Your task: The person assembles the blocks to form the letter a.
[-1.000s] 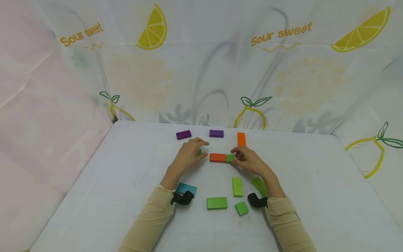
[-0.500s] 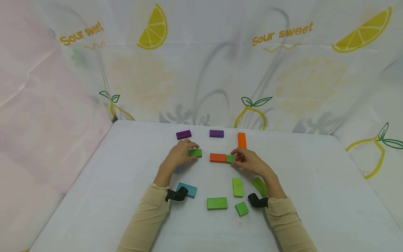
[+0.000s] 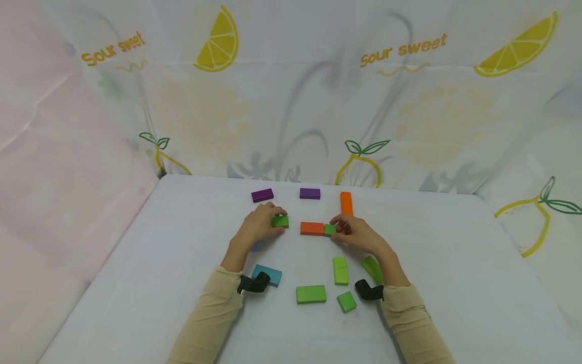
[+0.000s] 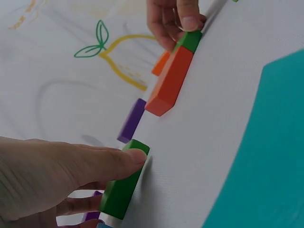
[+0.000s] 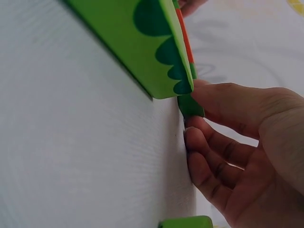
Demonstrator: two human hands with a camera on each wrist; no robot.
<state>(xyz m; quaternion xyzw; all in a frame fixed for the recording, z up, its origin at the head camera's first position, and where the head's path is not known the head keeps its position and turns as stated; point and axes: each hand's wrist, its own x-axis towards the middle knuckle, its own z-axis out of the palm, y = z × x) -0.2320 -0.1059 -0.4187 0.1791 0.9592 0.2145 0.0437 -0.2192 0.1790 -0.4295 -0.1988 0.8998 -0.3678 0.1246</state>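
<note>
My left hand [image 3: 260,225] pinches a green rectangular block [image 3: 280,221]. In the left wrist view its thumb lies on one side of that green block [image 4: 124,187], with fingers on the far side. A gap separates it from an orange-red block [image 3: 312,229], whose right end meets a small green block [image 3: 330,230]. My right hand [image 3: 361,236] grips this small green block, thumb on one side; part of it is hidden by the fingers. The right wrist view shows the right hand's thumb [image 5: 237,104] against it.
Purple blocks [image 3: 310,193] [image 3: 262,195] and an orange block [image 3: 346,203] lie farther back. Nearer lie a teal block [image 3: 268,274], green blocks [image 3: 311,294] [image 3: 341,271] [image 3: 347,302] and a green block with scalloped markings [image 5: 142,42]. A blue block [image 3: 255,246] is partly hidden by the left wrist.
My left hand has drawn back to the left, away from the orange-red block, and more of its green block shows. The right hand stays at the small green block.
</note>
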